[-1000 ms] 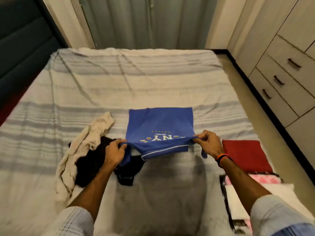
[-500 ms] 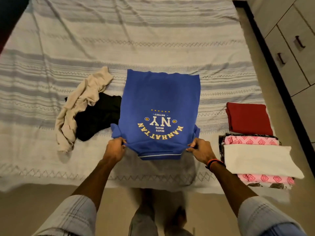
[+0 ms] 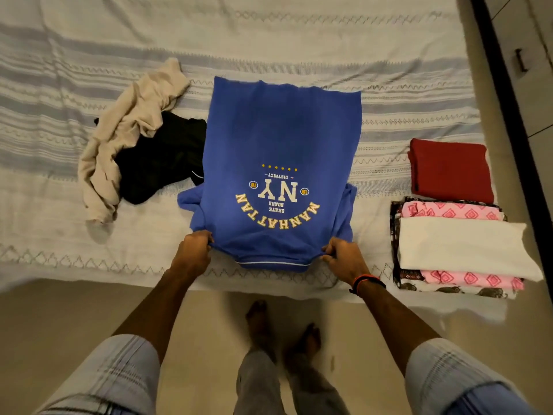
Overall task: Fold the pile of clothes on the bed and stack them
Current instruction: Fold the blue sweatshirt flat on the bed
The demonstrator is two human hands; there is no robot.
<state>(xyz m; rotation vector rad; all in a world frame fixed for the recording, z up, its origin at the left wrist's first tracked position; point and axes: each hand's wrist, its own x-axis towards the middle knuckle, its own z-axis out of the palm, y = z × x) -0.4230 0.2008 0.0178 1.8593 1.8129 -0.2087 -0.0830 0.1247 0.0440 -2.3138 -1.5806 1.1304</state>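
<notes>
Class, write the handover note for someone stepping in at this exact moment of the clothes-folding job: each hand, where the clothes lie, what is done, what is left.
Left hand: pinches the near left corner of the blue shirt.
Right hand: pinches its near right corner.
Blue shirt: spread print-up on the bed, collar toward you, sleeves tucked under; not yet folded down.
Done: red cloth folded at right; nearer you, a stack with a white cloth over pink patterned pieces.
Left: finish the blue shirt and stack it, then fold the beige garment and the black garment, heaped at left.
</notes>
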